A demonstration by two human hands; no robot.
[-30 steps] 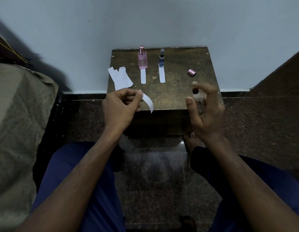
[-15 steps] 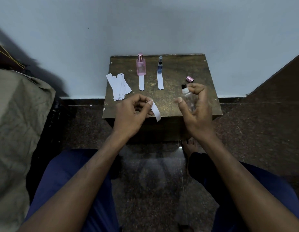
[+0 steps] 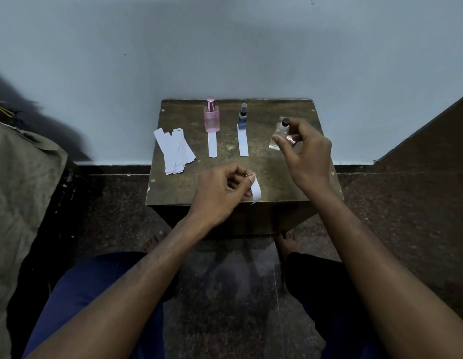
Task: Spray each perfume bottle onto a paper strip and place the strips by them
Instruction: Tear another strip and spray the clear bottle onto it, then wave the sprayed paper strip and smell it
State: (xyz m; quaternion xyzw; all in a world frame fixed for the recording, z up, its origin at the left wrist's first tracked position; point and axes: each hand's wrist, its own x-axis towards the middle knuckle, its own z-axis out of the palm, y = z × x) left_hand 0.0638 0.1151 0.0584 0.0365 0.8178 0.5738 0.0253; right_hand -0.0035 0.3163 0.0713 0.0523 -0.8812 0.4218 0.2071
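Hands point(image 3: 306, 151) on clear bottle point(image 3: 278, 134), strip point(image 3: 255, 190)

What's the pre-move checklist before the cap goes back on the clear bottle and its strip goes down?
1. Pink cap pinched in right hand: ok.
2. Clear bottle standing steady on the table: cannot tell, the hand hides its base.
3. Bottle nozzle bare, ready for the cap: ok.
4. Third strip pinched in left hand: ok.
5. Table spot in front of the clear bottle free for the strip: ok.
6. Pink bottle and blue bottle each with a strip laid in front: ok.
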